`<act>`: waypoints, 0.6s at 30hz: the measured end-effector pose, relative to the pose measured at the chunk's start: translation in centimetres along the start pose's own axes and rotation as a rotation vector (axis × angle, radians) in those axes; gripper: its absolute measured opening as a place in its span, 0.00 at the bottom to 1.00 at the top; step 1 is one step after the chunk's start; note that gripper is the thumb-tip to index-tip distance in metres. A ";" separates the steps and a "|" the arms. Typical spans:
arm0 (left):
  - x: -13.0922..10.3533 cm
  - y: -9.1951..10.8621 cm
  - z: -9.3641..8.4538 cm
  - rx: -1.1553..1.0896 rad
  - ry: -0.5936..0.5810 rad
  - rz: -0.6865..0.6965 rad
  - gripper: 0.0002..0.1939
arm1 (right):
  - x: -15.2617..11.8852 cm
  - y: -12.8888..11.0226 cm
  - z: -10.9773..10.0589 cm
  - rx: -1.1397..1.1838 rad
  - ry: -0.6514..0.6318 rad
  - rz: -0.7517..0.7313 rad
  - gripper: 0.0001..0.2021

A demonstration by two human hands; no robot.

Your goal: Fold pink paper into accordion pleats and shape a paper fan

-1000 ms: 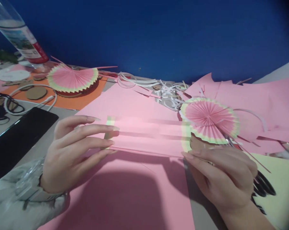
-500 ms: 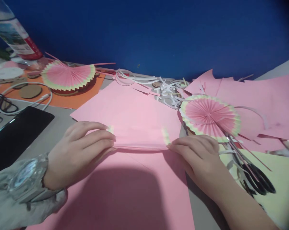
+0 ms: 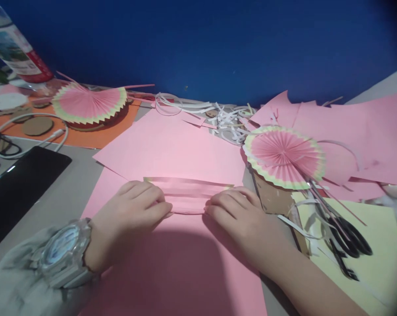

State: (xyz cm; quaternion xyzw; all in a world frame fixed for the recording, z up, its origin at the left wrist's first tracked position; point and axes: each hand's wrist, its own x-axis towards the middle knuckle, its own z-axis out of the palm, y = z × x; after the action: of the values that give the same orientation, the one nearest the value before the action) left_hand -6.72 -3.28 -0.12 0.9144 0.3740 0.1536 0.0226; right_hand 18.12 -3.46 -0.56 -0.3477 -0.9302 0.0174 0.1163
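Note:
Between my hands lies a pleated pink paper strip (image 3: pixel 188 197) with pale green at its ends, resting on larger pink sheets (image 3: pixel 172 145). My left hand (image 3: pixel 141 204), with a watch on its wrist, has its fingers closed on the strip's left end. On the right end, my right hand (image 3: pixel 236 208) pinches the folds with bent fingers. My fingers hide the strip's two ends. A round pleated pink paper fan (image 3: pixel 284 153) with a pale green rim is beyond my right hand. Another such fan (image 3: pixel 89 105), partly folded, sits at the back left.
Black-handled scissors (image 3: pixel 343 232) lie at right, over a pale yellow sheet (image 3: pixel 376 245) and cardboard (image 3: pixel 272 195). White paper scraps (image 3: pixel 231 118) are heaped at the back. On the left are a phone (image 3: pixel 27 188), a cable (image 3: pixel 58 131) and a bottle (image 3: pixel 17 48). A blue panel (image 3: pixel 198 44) stands behind.
My hands have come closer together along the folded paper. The strip's far edge now shows raised pleats where it looked flatter before. The view has shifted slightly.

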 end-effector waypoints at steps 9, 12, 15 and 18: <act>0.0 -0.1 0.3 -0.138 -0.031 -0.082 0.09 | 0.1 0.0 0.2 0.071 0.000 0.076 0.06; -0.1 -0.5 0.2 -0.264 -0.099 -0.178 0.10 | -0.1 0.3 0.2 0.118 -0.023 0.097 0.07; -0.2 -0.8 0.2 -0.333 -0.119 -0.216 0.10 | -0.2 0.4 0.2 0.162 -0.043 0.125 0.07; -0.2 -0.8 0.2 -0.337 -0.116 -0.176 0.10 | -0.2 0.3 0.0 0.173 -0.057 0.132 0.06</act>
State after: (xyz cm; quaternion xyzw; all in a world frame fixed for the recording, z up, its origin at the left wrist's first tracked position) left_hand -7.32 -2.80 -0.53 0.8687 0.4197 0.1583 0.2100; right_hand 18.43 -3.33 -0.63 -0.3961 -0.9033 0.1152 0.1181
